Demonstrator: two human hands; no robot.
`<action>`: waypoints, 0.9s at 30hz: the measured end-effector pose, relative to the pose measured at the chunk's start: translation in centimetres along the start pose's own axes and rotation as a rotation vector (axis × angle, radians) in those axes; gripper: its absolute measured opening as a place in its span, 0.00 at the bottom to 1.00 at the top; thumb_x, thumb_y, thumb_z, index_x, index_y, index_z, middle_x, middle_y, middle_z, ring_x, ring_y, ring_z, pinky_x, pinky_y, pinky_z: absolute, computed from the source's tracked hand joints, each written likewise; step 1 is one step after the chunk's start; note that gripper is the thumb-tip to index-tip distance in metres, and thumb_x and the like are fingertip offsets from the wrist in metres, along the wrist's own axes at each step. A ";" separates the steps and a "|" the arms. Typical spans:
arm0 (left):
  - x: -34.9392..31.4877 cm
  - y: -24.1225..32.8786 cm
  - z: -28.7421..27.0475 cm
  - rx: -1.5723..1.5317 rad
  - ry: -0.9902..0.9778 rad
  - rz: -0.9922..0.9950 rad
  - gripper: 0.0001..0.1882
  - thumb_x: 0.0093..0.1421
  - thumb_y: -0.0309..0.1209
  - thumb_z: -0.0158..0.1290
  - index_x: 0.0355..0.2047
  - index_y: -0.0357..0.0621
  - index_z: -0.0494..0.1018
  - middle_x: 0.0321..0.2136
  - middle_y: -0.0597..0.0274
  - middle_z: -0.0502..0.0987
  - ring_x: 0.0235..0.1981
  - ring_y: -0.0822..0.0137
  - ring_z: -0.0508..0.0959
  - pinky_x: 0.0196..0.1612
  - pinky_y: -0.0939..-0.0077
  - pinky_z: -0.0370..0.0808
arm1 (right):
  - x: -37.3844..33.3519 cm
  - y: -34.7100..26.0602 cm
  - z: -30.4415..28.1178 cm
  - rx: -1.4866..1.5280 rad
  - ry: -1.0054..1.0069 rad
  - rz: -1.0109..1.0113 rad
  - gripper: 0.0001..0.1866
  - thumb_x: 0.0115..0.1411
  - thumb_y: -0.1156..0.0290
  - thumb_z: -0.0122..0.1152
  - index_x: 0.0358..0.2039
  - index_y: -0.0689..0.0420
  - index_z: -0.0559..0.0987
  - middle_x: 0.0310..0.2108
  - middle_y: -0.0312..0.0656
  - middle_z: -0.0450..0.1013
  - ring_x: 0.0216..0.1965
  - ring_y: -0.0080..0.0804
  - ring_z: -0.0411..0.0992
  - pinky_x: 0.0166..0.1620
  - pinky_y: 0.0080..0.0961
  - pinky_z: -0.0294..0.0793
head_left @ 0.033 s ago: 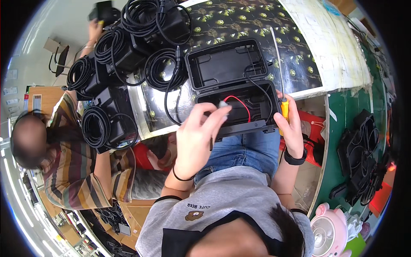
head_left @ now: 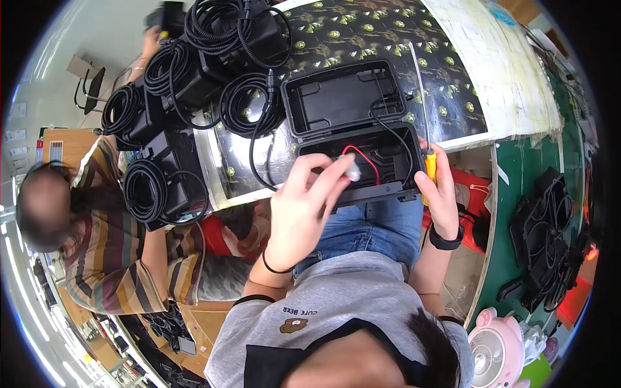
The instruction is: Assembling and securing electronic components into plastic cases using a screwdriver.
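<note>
A black plastic case [head_left: 345, 97] lies open in front of me, its lid folded back on the table and its lower half at the table's near edge. Over the lower half, my left hand [head_left: 304, 207] pinches a small whitish piece [head_left: 352, 171], too blurred to name, beside a red wire [head_left: 369, 160]. A black cable [head_left: 404, 143] loops inside the case. My right hand [head_left: 441, 194] is closed round the yellow handle of a long screwdriver [head_left: 431, 169], shaft pointing away from me, and rests against the case's right side.
Several black boxes with coiled corrugated cables [head_left: 145, 191] crowd the left of the patterned table [head_left: 336, 29]. A co-worker [head_left: 110, 239] sits at my left, a hand [head_left: 151, 44] on a dark object at the far left. A pink fan [head_left: 495, 349] stands at lower right.
My left hand's fingers have shifted slightly, and the whitish piece shows more, a little farther right and lower. The co-worker's far hand has moved slightly right. My right hand stays put.
</note>
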State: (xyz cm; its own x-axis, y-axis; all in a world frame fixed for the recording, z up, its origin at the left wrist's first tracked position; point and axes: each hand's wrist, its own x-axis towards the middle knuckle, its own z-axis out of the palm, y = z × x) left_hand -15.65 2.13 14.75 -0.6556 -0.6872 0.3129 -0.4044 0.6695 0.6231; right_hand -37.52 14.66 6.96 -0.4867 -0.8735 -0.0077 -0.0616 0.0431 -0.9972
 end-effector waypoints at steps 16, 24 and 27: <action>-2.0 -2.0 2.6 0.413 -0.129 0.328 0.31 0.49 0.49 0.66 0.51 0.47 0.75 0.24 0.68 0.69 0.21 0.70 0.71 0.24 0.79 0.74 | 12.2 -3.1 0.4 -0.109 0.048 -0.031 0.29 0.61 0.55 0.68 0.56 0.54 0.68 0.55 0.44 0.73 0.52 0.29 0.73 0.40 0.20 0.74; -1.6 -2.1 2.5 0.408 -0.164 0.401 0.28 0.50 0.43 0.62 0.51 0.49 0.75 0.23 0.71 0.68 0.22 0.73 0.71 0.24 0.82 0.73 | 13.1 -3.1 0.7 -0.407 -0.019 -0.177 0.28 0.54 0.71 0.71 0.53 0.56 0.69 0.46 0.41 0.75 0.53 0.34 0.74 0.56 0.29 0.70; -0.2 -2.7 3.6 0.403 0.042 0.516 0.20 0.47 0.33 0.57 0.44 0.53 0.79 0.24 0.73 0.70 0.28 0.73 0.74 0.34 0.80 0.72 | 12.6 -3.5 -0.7 -0.101 0.131 -0.363 0.32 0.54 0.76 0.72 0.56 0.55 0.65 0.52 0.37 0.66 0.62 0.35 0.65 0.61 0.28 0.64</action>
State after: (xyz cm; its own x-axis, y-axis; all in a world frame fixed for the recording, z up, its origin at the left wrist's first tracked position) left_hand -16.70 1.49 10.46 -0.8071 -0.2545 0.5327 -0.2570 0.9638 0.0710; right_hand -44.03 3.84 10.39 -0.5239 -0.7717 0.3604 -0.3328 -0.2041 -0.9207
